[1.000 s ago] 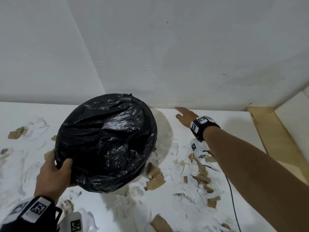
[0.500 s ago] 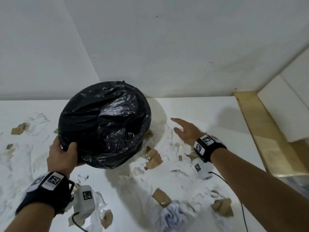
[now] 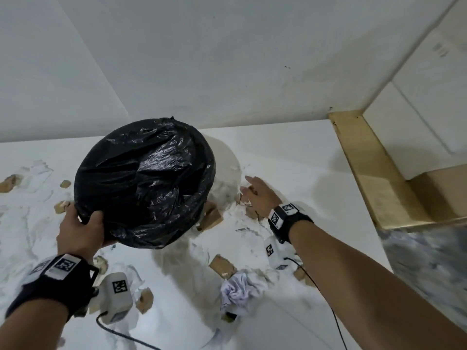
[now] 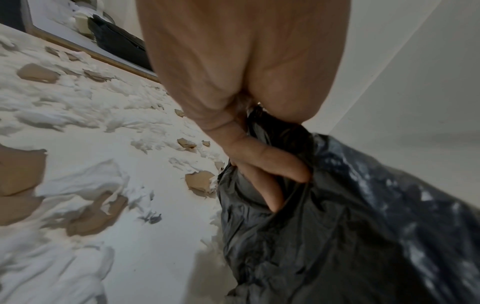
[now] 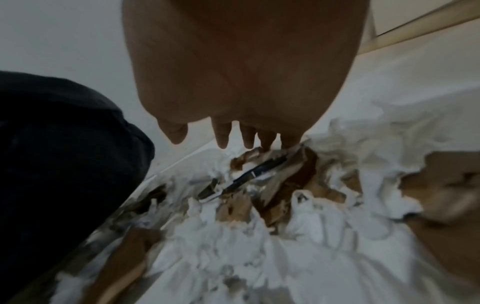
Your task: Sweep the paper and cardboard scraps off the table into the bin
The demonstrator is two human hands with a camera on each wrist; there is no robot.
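Gripping the rim of the bin [image 3: 145, 183], the left hand [image 3: 79, 232] has its thumb hooked over the black plastic liner while the fingers [image 4: 270, 162] curl underneath and press into the folds of the bag. That bin, lined in crinkled black plastic, is tilted over the white table [image 3: 290, 157] with its mouth turned toward the person, and it reaches up and away from this hand.

Off to the bin's far side, the right hand [image 3: 257, 195] lies flat and low with fingers straight and slightly spread, holding nothing; its fingertips [image 5: 223, 142] sit at the far edge of a heap of scraps. From the right wrist view the little-finger side seems to touch the torn cardboard, though blur makes that uncertain. Directly beneath and behind this palm, white paper scraps [image 5: 233, 242] and brown cardboard scraps [image 5: 449, 189] are bunched together, and a dark strip [image 5: 249, 174] of something unclear lies among them.

More cardboard pieces [image 3: 222, 265] lie nearer the person than the right wrist, just beside a crumpled paper ball [image 3: 238, 290]. Beyond the left hand, on its outer side, further torn bits [image 4: 37, 73] are scattered across the tabletop. A wooden ledge [image 3: 374, 178] runs along the table edge well out past the right hand.
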